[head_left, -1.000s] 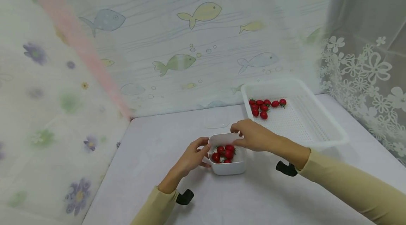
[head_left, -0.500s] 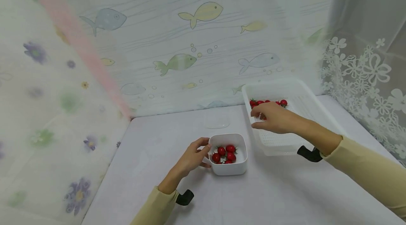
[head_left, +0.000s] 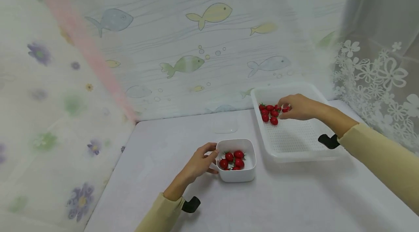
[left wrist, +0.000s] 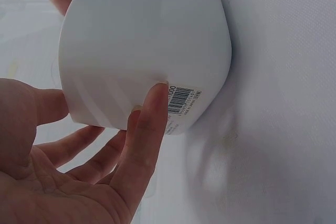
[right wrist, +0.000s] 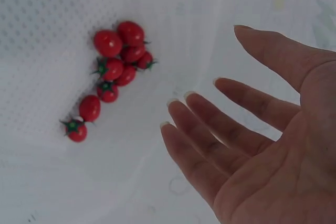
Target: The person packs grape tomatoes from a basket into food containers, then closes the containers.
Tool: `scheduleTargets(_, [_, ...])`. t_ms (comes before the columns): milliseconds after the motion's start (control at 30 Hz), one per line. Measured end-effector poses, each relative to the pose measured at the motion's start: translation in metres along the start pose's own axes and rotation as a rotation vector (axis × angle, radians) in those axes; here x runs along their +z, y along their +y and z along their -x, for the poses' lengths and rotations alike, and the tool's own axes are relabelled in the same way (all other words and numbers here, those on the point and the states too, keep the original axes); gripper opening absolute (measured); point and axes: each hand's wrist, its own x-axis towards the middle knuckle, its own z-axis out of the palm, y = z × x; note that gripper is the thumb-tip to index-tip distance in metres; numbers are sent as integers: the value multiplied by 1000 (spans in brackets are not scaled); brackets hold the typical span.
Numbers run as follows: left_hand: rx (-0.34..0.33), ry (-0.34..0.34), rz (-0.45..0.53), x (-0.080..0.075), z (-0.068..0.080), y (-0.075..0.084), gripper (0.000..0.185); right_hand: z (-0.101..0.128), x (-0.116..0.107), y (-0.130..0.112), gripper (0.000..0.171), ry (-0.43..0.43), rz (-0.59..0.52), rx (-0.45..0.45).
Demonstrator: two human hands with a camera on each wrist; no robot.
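Observation:
In the head view a white square box (head_left: 237, 176) holds several cherry tomatoes (head_left: 239, 163). My left hand (head_left: 199, 162) rests against its left side, thumb at the rim. The left wrist view shows long, only slightly bent fingers (left wrist: 137, 156) spread over the outer wall, one beside a barcode label (left wrist: 182, 100). My right hand (head_left: 298, 107) reaches into the white perforated basket (head_left: 301, 157), fingertips right at the cluster of cherry tomatoes (head_left: 274, 113) in its back left corner. In the right wrist view its fingers are spread apart with nothing between them.
A flat clear lid (head_left: 225, 127) lies on the white tablecloth (head_left: 170, 144) behind the box. Fish-printed cloth (head_left: 183, 64) hangs at the back, and lace curtain (head_left: 376, 75) hangs on the right, close beyond the basket.
My right hand has left the box and moved right and back to the tomatoes in the basket. Meanwhile the left hand stays against the box.

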Motion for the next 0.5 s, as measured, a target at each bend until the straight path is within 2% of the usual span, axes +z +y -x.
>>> scheduleTargets(300, [-5,10,-1,0,-2,-2,38,-18,-4,39,50,-83,35,80])
scheduleTargets(500, [-11,8,10,0,-3,-4,38,-29,3,61,58,-131,-28,148])
